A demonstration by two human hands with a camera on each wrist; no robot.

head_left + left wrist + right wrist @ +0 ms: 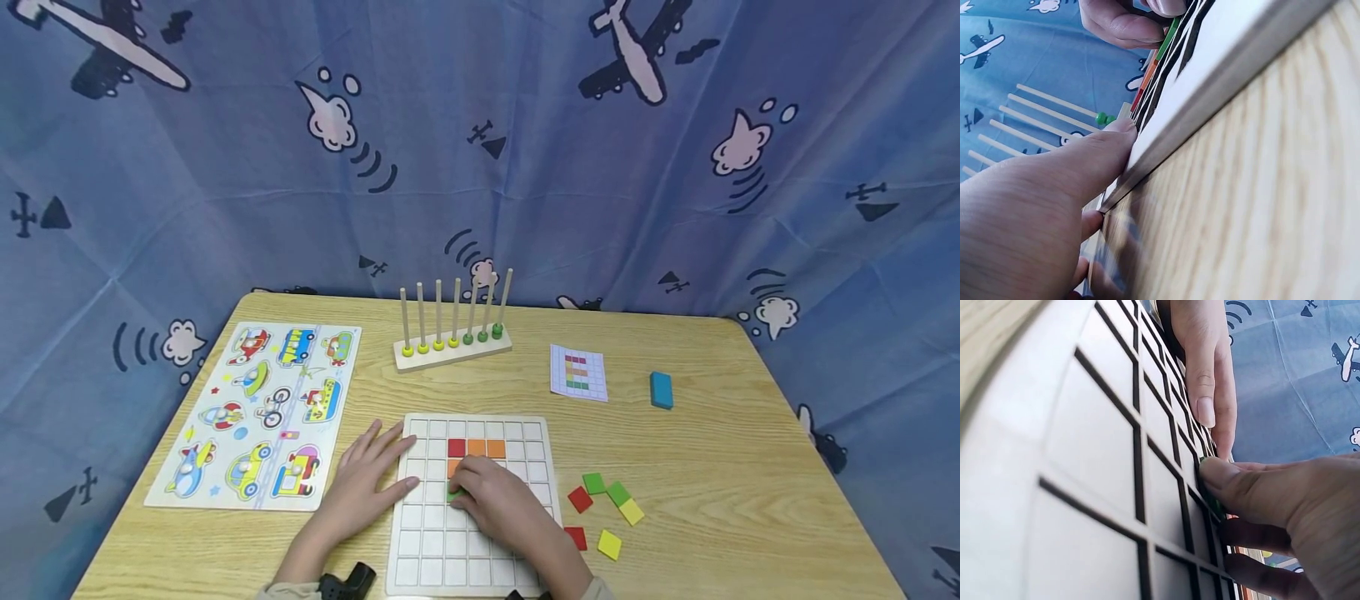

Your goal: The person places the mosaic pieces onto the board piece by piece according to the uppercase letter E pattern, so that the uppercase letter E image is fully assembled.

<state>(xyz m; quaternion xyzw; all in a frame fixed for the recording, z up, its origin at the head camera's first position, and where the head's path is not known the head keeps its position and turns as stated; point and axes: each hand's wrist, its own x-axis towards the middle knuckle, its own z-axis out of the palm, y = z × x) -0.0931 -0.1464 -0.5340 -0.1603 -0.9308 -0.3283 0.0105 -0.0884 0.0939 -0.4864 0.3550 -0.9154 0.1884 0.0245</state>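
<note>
A white grid board (420, 542) lies on the table with a red tile (457, 448) and orange tiles (496, 448) set in its cells. My right hand (498, 504) bends over the middle of the board and pinches a green tile (453, 493) at a cell below the orange ones. In the right wrist view the thumb covers most of that green tile (1211, 499). On the board's left edge rests my left hand (362, 483), fingers spread and fairly straight. The left wrist view shows its thumb (1107, 147) touching the board's rim.
Loose green, red and yellow tiles (610, 544) lie right of the board. Behind it are a pegged bead stand (453, 354), a printed pattern card (592, 392) and a blue block (661, 390). A vehicle puzzle board (255, 450) lies at the left.
</note>
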